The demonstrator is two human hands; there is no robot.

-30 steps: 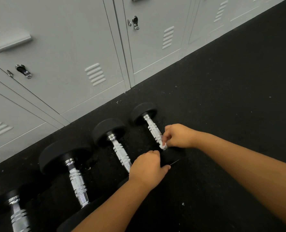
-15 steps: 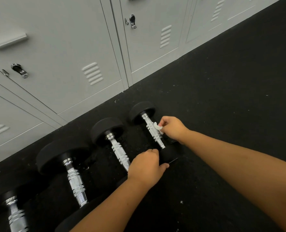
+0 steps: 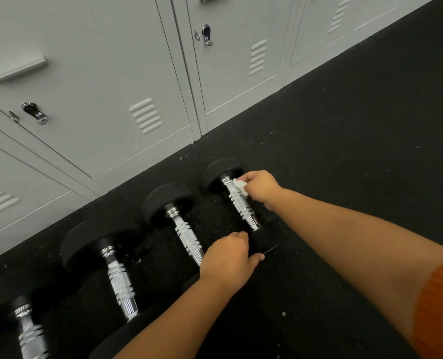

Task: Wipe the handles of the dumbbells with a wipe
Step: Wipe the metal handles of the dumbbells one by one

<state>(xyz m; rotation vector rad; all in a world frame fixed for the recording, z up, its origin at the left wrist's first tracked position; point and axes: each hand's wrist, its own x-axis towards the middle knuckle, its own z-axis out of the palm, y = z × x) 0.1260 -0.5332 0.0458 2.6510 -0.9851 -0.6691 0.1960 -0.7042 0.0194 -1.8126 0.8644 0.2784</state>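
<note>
Black speckled rubber floor (image 3: 344, 156) fills the lower and right part of the view, dotted with pale flecks. Nearest the camera: two bare forearms reaching forward, an orange sleeve (image 3: 440, 307) at the right edge.

Left hand (image 3: 228, 260) curled closed, knuckles up, resting on the near black head of the rightmost dumbbell (image 3: 241, 200); thumb sticks out to the right along that head. How firmly it grips cannot be told.

Four dumbbells in a row on the floor, chrome handles running from near-right to far-left heads, sizes growing leftward. Second dumbbell (image 3: 186, 234) lies just left of the left hand, its near end hidden behind that hand. Third dumbbell (image 3: 116, 275) larger, near head partly under the left forearm. Fourth dumbbell (image 3: 25, 330) cut off at the bottom left corner.

Right hand (image 3: 259, 187) farther out, fingers pinched shut on a crumpled white wipe (image 3: 241, 186). Wipe pressed against the far end of the rightmost dumbbell's knurled handle, close to the far black head. Rest of that handle bare and shiny.

Beyond the dumbbells: grey metal lockers (image 3: 111, 86) meeting the floor, with vent slots, chrome latches (image 3: 35, 112) and a recessed pull bar.
</note>
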